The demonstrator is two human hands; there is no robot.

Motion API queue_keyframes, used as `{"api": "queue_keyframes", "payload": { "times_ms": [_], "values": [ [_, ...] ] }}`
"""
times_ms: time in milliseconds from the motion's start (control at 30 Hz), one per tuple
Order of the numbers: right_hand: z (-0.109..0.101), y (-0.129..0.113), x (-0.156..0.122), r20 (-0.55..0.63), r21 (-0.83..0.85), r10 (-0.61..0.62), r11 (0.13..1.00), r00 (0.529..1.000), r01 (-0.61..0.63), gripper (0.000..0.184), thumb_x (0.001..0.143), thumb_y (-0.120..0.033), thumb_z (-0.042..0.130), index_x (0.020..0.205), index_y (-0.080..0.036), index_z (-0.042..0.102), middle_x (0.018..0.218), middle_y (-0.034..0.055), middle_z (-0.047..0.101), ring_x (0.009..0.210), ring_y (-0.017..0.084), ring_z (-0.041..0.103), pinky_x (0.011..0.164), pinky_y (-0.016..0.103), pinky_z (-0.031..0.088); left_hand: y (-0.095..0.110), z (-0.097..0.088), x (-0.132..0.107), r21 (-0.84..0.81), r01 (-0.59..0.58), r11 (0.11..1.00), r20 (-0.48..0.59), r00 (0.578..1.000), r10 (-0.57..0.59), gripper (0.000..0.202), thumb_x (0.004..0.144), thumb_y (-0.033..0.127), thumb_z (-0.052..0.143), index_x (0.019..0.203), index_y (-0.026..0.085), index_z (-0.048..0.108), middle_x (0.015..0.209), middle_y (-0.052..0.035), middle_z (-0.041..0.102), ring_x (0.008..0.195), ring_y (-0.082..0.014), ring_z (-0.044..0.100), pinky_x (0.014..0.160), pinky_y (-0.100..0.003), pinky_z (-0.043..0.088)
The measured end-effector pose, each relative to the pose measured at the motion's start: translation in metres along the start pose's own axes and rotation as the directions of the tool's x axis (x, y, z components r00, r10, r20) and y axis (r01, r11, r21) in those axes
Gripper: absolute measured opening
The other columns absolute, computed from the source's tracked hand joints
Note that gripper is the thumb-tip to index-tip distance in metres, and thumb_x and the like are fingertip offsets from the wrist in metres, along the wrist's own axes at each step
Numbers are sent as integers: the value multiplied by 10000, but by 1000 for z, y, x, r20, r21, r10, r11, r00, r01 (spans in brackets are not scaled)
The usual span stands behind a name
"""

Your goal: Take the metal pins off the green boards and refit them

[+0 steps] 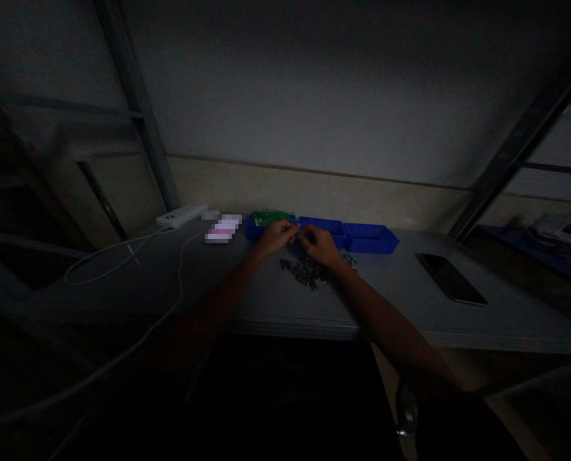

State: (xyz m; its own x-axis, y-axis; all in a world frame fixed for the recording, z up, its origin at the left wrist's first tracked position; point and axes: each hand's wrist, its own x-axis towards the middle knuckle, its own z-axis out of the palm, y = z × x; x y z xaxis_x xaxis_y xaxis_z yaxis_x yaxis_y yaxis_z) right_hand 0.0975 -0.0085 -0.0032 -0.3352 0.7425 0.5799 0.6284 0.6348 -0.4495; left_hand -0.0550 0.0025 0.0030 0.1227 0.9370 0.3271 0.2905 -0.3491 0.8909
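My left hand (279,238) and my right hand (321,244) meet fingertip to fingertip above the table, both with fingers pinched. Whatever lies between the fingers is too small and dark to make out. Right below them spreads a pile of small shiny metal pieces (309,272), partly covered by my right hand and wrist. Behind the hands stand blue plastic bins in a row: the left bin (253,232) holds a green plastic bag (272,216), the middle bin (331,225) is partly hidden by my right hand, and the right bin (372,239) is in full view.
A dark phone (451,278) lies at the right on the grey table (266,307). At the left are a white power-strip-like box (182,216), a bright blurred-out item (223,228) and a white cable (180,275) trailing over the front edge. Metal posts (136,96) flank the table.
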Motion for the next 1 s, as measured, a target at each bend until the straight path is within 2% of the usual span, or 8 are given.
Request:
{"api": "queue_keyframes", "payload": {
  "times_ms": [167,267,400,533,900,1000],
  "values": [
    [-5,-5,-1,57,-8,-17,1000,998,17,291,861,-354,439,707,-148,575,630,-2,535,569,105,448,554,224,298,1,-2,-2,268,-91,959,-22,995,101,395,845,450,415,592,170,533,548,-8,566,551,-133,555,548,-250,417],
    [-7,-5,0,58,1,-17,1000,998,17,327,871,-359,412,646,-157,536,579,-18,483,555,101,432,540,225,274,2,-1,-3,358,-167,919,-19,982,186,379,866,426,373,649,174,555,598,-15,590,592,-143,568,573,-257,421],
    [-9,-1,0,20,37,9,999,1000,-10,369,871,-389,399,593,-163,489,550,-29,450,545,97,420,536,226,264,3,1,-5,373,-243,896,15,967,256,347,881,389,346,746,172,581,655,-21,611,634,-147,580,602,-261,428],
    [-9,2,0,1,45,9,999,1000,-9,401,868,-419,390,563,-167,461,544,-29,440,546,97,416,543,230,270,6,2,-8,404,-262,876,62,964,260,334,879,368,353,732,166,574,632,-19,597,614,-148,569,590,-259,415],
    [-7,1,0,21,3,41,999,999,-41,445,879,-433,392,546,-159,502,536,-17,470,535,101,417,531,232,258,0,4,-6,379,-269,885,64,962,265,334,893,326,332,721,163,567,617,-17,578,597,-137,559,571,-245,419],
    [-7,3,0,39,1,36,999,999,-36,448,885,-435,378,563,-158,520,546,-13,485,544,105,425,540,232,269,-1,4,-6,367,-260,893,62,965,255,335,901,305,302,795,164,587,623,-14,579,601,-139,564,591,-252,433]
  ]
}}
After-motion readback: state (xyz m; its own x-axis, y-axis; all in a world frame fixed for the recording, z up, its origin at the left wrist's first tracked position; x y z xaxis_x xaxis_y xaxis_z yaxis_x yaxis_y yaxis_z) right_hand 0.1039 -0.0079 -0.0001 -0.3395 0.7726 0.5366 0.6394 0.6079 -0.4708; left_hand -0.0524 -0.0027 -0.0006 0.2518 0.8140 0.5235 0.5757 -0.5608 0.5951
